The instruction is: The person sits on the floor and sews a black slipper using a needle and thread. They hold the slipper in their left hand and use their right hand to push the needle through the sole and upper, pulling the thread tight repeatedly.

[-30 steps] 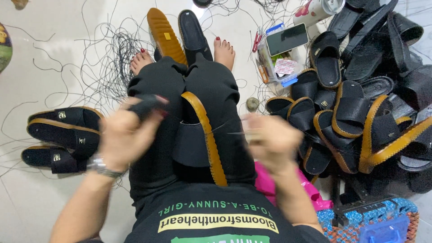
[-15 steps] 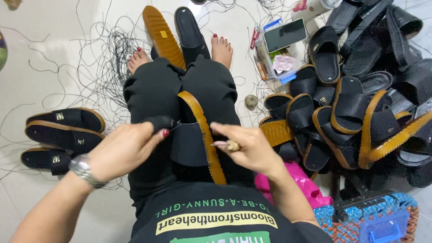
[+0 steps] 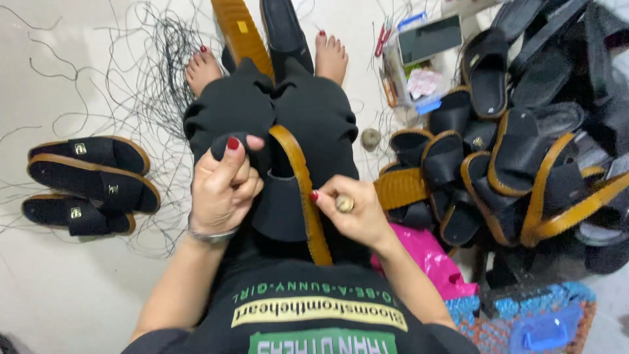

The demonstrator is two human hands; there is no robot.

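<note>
While the black sandal (image 3: 283,203) with its tan sole edge lies across my lap, my left hand (image 3: 223,190) is curled over its strap side, thumb up on the black upper. My right hand (image 3: 350,213) pinches narrowly at the tan rim, fingertips (image 3: 316,196) touching the edge. Three matching sandals (image 3: 85,177) sit on the floor to my left; a heap of sandals (image 3: 524,164) lies to my right.

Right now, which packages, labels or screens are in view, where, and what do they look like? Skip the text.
Phone or tablet: top right on a clear box, dark blank rectangular screen.
Clear plastic box: right of the feet, holds pale pink packets.
Badges: small square metallic tags on the black sandals at left.
Shirt print: yellow and green bands, bottom centre.
</note>
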